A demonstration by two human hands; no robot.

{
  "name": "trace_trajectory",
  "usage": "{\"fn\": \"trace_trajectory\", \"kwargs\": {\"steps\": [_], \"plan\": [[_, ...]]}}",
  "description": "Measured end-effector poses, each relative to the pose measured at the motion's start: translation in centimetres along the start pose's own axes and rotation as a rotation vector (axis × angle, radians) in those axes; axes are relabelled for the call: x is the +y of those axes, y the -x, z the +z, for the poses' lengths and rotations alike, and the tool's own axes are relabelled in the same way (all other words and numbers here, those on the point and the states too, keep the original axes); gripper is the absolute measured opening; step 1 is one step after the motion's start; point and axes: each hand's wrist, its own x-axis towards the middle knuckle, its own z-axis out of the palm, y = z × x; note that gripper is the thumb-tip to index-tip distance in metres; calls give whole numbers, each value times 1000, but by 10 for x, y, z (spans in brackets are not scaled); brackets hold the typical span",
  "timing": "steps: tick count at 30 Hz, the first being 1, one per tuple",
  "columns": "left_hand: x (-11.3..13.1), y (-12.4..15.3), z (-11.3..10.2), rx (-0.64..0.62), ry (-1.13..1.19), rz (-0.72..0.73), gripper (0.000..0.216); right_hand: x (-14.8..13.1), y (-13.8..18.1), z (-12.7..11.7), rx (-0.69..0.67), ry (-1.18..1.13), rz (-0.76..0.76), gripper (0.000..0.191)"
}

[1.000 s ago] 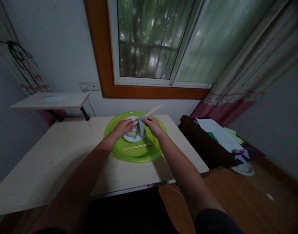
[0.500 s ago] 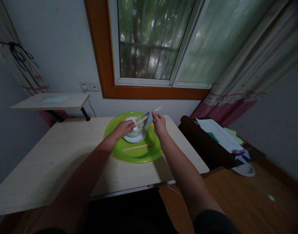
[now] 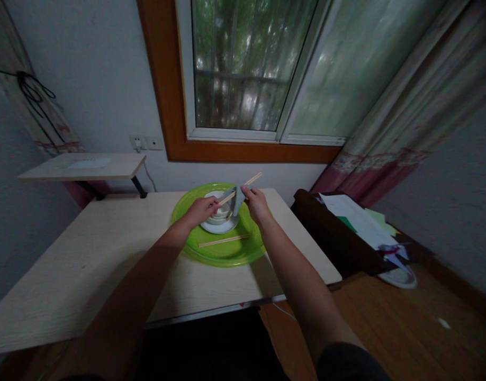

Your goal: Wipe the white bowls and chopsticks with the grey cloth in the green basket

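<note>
Head view: the left hand (image 3: 201,210) pinches one end of a chopstick (image 3: 253,180) above the white bowls (image 3: 219,216). The right hand (image 3: 257,205) holds a grey cloth (image 3: 238,196) wrapped on it. Both are over the green plate (image 3: 227,256) near the table's (image 3: 88,264) far edge, where another chopstick (image 3: 223,241) lies.

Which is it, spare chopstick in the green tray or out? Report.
In: the spare chopstick lies flat inside the green tray, just in front of the stacked bowls.
</note>
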Motion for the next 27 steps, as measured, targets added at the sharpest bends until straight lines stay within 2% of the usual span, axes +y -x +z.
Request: {"fn": "trace_trajectory", "kwargs": {"steps": [3,5,8,11,15,20,27], "plan": [[0,0,0,-16,-13,-7,25,-4,-6,-7,182,-103,-90,45],[0,1,0,-28,-15,-9,24,-7,-8,-10,256,-171,-134,45],[1,1,0,-27,4,-17,23,-9,-10,-10,331,-246,-170,47],[1,2,0,-15,11,-15,24,-9,-9,-7,348,-268,-145,50],[2,2,0,-15,-11,14,26,-8,-5,-1,262,-244,-85,53],[3,1,-1,2,-33,15,28,-8,4,6,58,-170,-3,52],[4,2,-2,12,-52,28,26,-10,11,11,-71,-113,-13,49]]}}
